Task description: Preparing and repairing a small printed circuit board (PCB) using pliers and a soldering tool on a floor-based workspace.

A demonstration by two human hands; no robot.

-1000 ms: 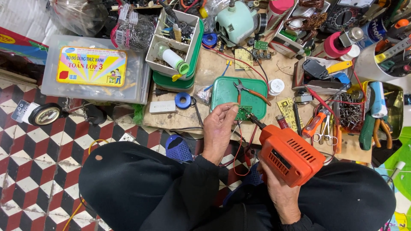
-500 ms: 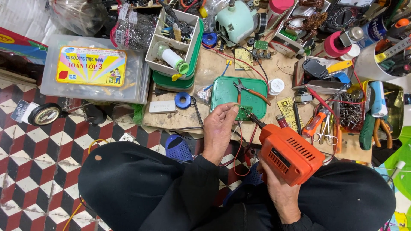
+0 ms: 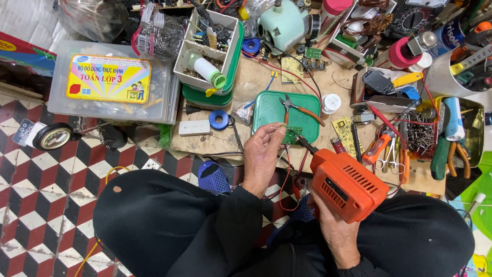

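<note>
My right hand (image 3: 333, 225) grips an orange soldering gun (image 3: 348, 184) by its handle, its dark tip touching a small green circuit board (image 3: 293, 135). My left hand (image 3: 262, 156) holds that board by its left edge, fingers pinched, just above the near edge of a green plastic lid (image 3: 271, 110). Red and black wires hang from the board down toward my lap. A pair of orange-handled pliers (image 3: 302, 109) lies on the lid beyond the board.
A low wooden board (image 3: 246, 82) carries a white parts box (image 3: 207, 48), blue tape roll (image 3: 219, 119), pale green motor housing (image 3: 282, 23), and tools at right (image 3: 441, 138). A clear plastic case (image 3: 110, 82) sits left. A magnifier stand (image 3: 51, 136) rests on the tiled floor.
</note>
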